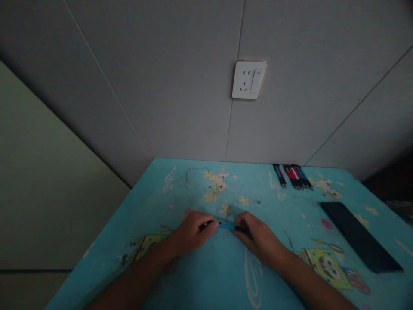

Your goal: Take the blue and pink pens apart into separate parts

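Smooth printed plastic tablecloth point(226, 275)

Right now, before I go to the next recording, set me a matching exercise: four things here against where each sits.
Things: 1 blue pen; 2 row of pens; 3 flat black case; 4 wall socket.
Places: A on the wall above the table; B gripped between left hand and right hand; C at the table's far edge; D flat on the table's right side.
Pairs: 1-B; 2-C; 3-D; 4-A.
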Tool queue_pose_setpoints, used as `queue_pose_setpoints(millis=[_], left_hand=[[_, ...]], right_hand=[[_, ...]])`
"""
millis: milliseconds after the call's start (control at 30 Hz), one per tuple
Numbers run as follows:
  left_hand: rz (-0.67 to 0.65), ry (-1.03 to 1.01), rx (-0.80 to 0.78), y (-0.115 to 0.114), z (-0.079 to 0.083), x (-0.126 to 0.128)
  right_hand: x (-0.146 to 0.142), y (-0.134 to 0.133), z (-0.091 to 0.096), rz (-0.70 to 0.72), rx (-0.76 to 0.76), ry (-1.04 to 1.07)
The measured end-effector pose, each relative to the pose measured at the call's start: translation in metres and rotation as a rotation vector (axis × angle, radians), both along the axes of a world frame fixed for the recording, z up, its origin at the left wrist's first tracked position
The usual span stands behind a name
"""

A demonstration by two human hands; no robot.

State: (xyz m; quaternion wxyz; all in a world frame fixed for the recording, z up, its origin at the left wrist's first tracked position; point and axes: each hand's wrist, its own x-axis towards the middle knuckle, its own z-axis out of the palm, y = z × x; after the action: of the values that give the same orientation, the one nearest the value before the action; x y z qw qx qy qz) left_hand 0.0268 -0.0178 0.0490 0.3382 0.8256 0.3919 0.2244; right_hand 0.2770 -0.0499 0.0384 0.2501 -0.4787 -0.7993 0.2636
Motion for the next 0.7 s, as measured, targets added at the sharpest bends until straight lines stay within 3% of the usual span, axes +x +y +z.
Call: queue_pose_setpoints(millis=[167, 467, 700], left_hand=[[0.090, -0.039, 0.011, 0.002, -0.002, -0.002], [0.406, -0.236, 0.001, 0.016, -0.001, -0.014], [0.441, -0.287, -0.021, 0.017, -0.009, -0.013]], right_hand=[[0.002, 0.004, 0.002, 0.002, 0.064, -0.065], [0.024, 0.015, 0.002, -0.186, 0.111, -0.200], [0.026, 0.014, 0.000, -0.216, 0.125, -0.148]])
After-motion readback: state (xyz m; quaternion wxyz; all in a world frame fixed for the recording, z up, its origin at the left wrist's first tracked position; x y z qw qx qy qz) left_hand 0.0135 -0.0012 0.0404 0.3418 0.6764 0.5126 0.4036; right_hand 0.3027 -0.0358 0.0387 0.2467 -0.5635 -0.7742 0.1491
